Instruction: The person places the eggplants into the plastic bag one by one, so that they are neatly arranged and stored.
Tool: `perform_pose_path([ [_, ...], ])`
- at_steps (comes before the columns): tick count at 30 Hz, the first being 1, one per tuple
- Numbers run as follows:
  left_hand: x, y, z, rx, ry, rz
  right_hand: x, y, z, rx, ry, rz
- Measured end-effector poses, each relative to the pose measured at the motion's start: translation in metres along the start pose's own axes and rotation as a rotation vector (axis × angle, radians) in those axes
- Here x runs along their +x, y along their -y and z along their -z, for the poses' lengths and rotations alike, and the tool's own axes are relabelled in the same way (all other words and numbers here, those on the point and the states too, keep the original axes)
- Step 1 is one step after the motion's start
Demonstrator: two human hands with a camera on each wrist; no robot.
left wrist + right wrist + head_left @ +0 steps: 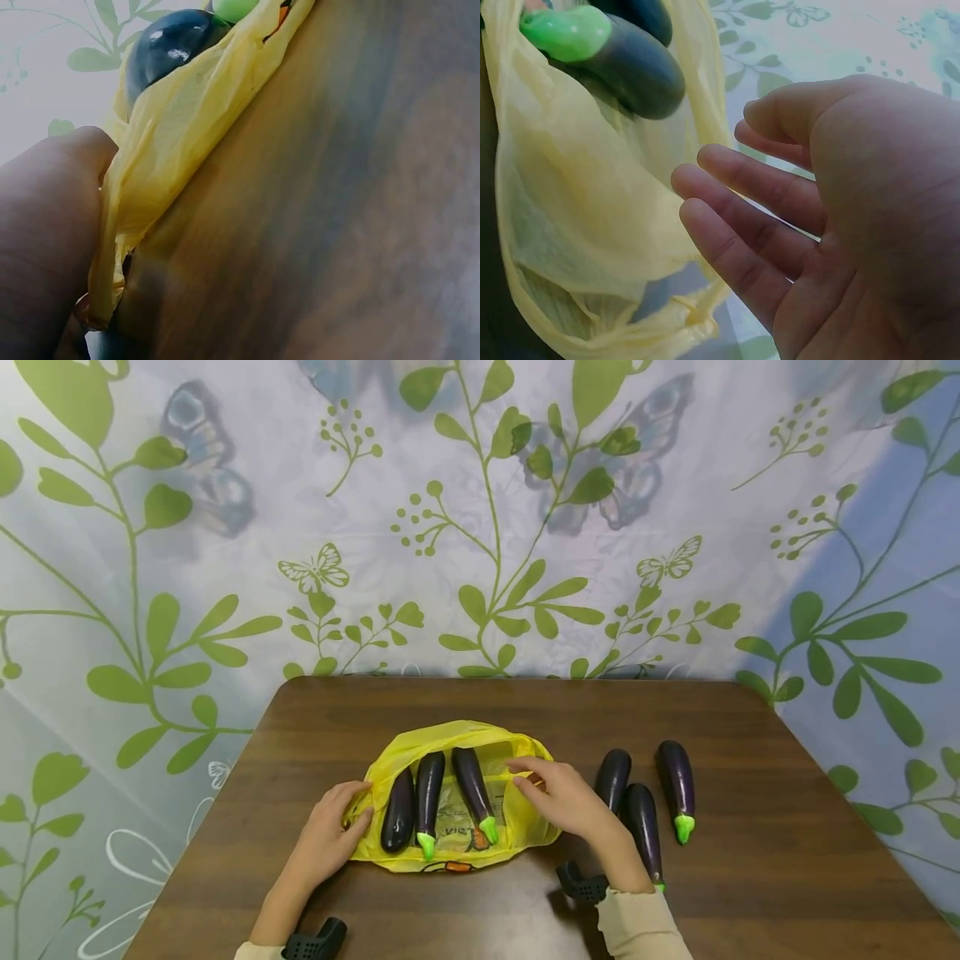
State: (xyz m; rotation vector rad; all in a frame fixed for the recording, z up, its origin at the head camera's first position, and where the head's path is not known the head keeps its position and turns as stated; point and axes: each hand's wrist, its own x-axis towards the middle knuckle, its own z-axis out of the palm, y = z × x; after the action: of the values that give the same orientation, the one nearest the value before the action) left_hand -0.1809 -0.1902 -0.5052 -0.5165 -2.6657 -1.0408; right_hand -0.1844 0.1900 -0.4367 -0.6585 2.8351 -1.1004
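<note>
Left hand (327, 827), seen through my head view, pinches the left edge of the yellow bag (528, 822), its thumb on the near side and its fingers farther off. Right hand (566, 795) reaches over the bag's right rim, thumb and fingers well apart, gripping nothing that I can make out. The bag lies on the wooden table (757, 893), mouth wide, with three eggplants (430, 789) resting in it: the middle and right ones have their green caps at the near end, the left one a dark rounded end. I count three loose eggplants (676, 777) on the table to the right. Patterned cloth (600, 610) hangs on the far side.

My left wrist view shows yellow plastic bunched at the left hand, most of the fingers hidden. One glossy eggplant end and a bit of green show above the bag's edge.

Through the right wrist view I see slightly bent, spread fingers beside the bag; whether a fingertip touches the plastic, I cannot tell. A green-capped eggplant lies inside, next to another dark one.
</note>
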Motion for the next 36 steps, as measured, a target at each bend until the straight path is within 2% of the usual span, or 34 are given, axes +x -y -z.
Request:
perform_pose_path([
  [8,0.000,0.000,0.001,-0.014,0.026,0.023,-0.005,-0.002,0.007,-0.018,-0.022,-0.031],
  [17,-0.001,-0.002,0.001,-0.009,0.023,0.026,-0.007,-0.002,0.010,0.000,-0.058,-0.050],
  [27,-0.001,-0.001,0.000,-0.008,0.006,0.014,-0.008,-0.003,0.016,-0.005,-0.064,-0.047],
  [36,-0.001,-0.003,0.001,-0.006,0.019,0.028,-0.011,-0.005,0.020,-0.002,-0.063,-0.086],
])
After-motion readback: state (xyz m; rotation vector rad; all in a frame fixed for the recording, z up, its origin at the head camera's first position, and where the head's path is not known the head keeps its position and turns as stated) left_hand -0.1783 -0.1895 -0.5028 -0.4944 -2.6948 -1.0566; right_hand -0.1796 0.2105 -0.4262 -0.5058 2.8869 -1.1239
